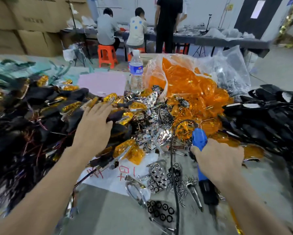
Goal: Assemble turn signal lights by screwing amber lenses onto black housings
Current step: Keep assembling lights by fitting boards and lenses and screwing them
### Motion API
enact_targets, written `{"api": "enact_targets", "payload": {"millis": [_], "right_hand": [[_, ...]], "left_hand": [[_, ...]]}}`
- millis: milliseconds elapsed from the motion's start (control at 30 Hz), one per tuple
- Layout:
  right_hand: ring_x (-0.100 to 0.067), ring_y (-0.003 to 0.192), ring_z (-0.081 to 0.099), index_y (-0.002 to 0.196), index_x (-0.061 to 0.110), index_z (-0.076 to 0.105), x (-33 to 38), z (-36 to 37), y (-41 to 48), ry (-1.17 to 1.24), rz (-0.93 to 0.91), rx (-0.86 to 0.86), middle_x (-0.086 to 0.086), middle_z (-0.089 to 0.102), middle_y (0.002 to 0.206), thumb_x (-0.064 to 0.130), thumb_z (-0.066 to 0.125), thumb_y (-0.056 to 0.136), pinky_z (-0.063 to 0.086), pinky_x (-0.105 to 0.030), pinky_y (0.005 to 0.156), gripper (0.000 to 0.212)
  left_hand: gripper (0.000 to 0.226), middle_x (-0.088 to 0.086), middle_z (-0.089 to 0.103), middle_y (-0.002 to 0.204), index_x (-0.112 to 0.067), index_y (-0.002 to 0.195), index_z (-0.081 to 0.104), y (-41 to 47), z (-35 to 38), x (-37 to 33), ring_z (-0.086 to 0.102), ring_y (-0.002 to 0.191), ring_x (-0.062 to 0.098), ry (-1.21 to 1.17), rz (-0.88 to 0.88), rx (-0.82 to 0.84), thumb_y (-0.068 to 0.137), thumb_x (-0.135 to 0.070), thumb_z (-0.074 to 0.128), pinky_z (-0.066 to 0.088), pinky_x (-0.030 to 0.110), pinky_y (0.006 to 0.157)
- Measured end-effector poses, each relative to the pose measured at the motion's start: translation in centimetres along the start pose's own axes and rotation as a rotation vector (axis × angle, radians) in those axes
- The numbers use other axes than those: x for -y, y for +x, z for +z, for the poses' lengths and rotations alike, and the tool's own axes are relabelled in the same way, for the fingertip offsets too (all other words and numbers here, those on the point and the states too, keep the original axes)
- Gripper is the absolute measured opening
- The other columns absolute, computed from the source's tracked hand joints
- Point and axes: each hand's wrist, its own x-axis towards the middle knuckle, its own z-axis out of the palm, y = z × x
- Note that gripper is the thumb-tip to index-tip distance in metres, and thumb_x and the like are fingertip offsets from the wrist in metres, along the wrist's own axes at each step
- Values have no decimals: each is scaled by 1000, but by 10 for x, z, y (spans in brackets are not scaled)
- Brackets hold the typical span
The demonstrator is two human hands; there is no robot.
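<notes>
Left grip [93, 123] flat, empty, on the finished lights [69, 106]; right grip [217, 160] clasps the blue screwdriver [199, 140]. Its cable [171, 158] may drag loose amber lenses [193, 92] off the tabletop [108, 214]

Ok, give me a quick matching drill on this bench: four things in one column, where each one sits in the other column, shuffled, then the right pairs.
Things
1. water bottle
2. blue screwdriver
3. bag of amber lenses
4. loose screws

Places
A. gripped by the right hand
B. scattered near the front, beside the screwdriver's black end
C. standing upright, just left of the bag
D. lying open at the back, lenses spilling out toward the person

Pairs: 1-C, 2-A, 3-D, 4-B
</notes>
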Motion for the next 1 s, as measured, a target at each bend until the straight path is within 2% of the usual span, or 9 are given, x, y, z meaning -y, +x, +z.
{"api": "enact_targets", "payload": {"millis": [67,167,367,467,633,733,867,933,1000], "right_hand": [[-18,58,50,76,22,53,9,-7,5,2,-38,-44,7,52,59,67,33,98,23,-42,79,54],[-17,65,61,87,22,60,33,-10,8,62,-165,-85,7,64,66,53,40,101,33,-42,87,40],[-17,74,64,87,21,71,112,-10,12,378,-459,21,5,69,78,39,50,100,48,-37,89,31],[-21,73,62,81,17,67,153,-13,19,565,-514,90,2,65,75,40,54,98,51,-35,71,31],[-28,87,64,95,18,46,191,-11,34,439,-479,94,1,52,81,23,56,99,40,-36,63,12],[-31,89,67,92,15,49,186,-10,35,458,-427,106,-7,67,94,21,59,97,47,-37,66,12],[-28,78,64,81,11,55,156,-24,34,464,-305,188,-3,61,79,20,66,88,53,-36,68,17],[-20,65,68,76,12,62,129,-32,31,626,-247,227,1,65,68,13,67,86,59,-32,61,12],[-11,46,61,70,12,66,97,-41,19,923,-176,335,7,63,52,8,72,85,50,-20,44,17]], "left_hand": [[53,7,44,160,-22,160,34,-6,15,15,30,153,27,-66,-72,9,108,-28,45,18,50,128],[53,4,37,165,-27,162,27,-8,26,28,23,157,27,-115,-68,-2,111,-42,25,11,46,129],[65,2,19,172,-27,166,16,-9,22,10,5,160,20,-120,-84,-67,108,-55,28,-1,39,130],[69,0,14,171,-23,165,20,-10,19,-19,1,161,20,-117,-55,-112,105,-52,38,-7,34,129],[62,9,40,163,-10,154,46,-10,18,-61,21,158,23,-273,-114,-180,95,-13,63,5,39,130],[52,9,55,151,-11,142,60,-14,17,-77,35,150,21,-359,-153,-224,91,-3,65,18,40,128],[42,2,66,139,-20,138,65,-23,12,-90,52,133,15,-470,-210,-158,96,-12,63,34,32,117],[41,-10,68,135,-30,139,63,-30,7,-99,59,124,7,-569,-316,-101,99,-24,61,37,21,108],[45,-21,66,132,-39,142,58,-34,4,-110,60,115,-8,-714,-408,-28,98,-34,63,39,10,98]]}}
